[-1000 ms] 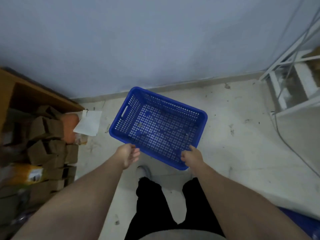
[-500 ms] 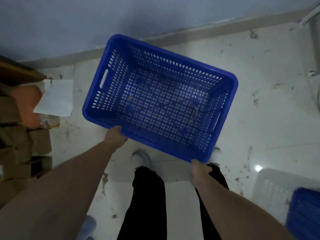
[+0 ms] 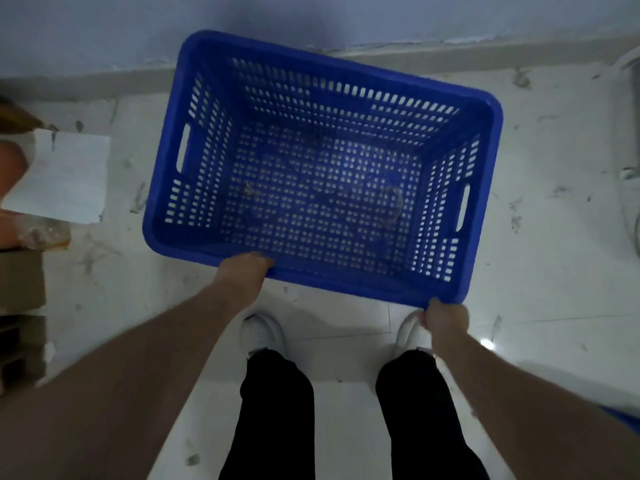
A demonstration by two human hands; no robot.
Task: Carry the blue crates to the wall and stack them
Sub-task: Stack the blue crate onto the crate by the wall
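Observation:
An empty blue perforated crate fills the middle of the view, low over the white floor, its far rim close to the wall and skirting. It sits skewed, the right end nearer me. My left hand grips the near long rim left of centre. My right hand grips the near right corner. Whether the crate's bottom touches the floor is not visible.
Stacked brown cardboard boxes, an orange object and a white sheet lie at the left. My white shoes stand just behind the crate. A sliver of another blue crate shows at the lower right edge.
The crate has come down and nearer the wall, and my view has tilted further down. My left hand has slid right along the near rim; the right hand stays at the corner.

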